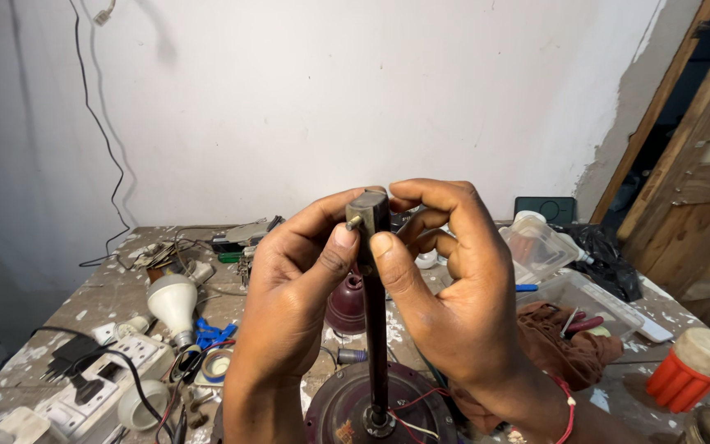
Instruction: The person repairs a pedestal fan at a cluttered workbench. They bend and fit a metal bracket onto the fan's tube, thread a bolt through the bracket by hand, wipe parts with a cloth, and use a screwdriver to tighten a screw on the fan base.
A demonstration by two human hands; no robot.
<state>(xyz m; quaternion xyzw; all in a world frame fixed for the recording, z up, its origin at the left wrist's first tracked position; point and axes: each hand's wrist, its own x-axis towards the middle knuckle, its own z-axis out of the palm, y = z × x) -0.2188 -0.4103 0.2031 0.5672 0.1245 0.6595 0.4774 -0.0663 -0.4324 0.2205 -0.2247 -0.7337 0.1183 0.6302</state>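
A dark brown metal rod (375,329) stands upright out of a round maroon fan motor housing (347,407) at the bottom centre. Both my hands are raised around the rod's top end. My left hand (289,304) pinches that end from the left, thumb against it, beside a small bolt (354,221) that sticks out sideways. My right hand (454,296) grips the same end from the right, thumb on the front and fingers curled behind. Thin red and white wires (412,411) come out at the rod's base.
A paint-spattered workbench (100,296) holds a white bulb (172,302), a white power strip (104,374) with black cables, blue clips (214,334), a tape roll (216,365) and a maroon cap (345,306). On the right are clear plastic containers (540,247), a brown cloth (573,345) and an orange-and-cream cylinder (694,366).
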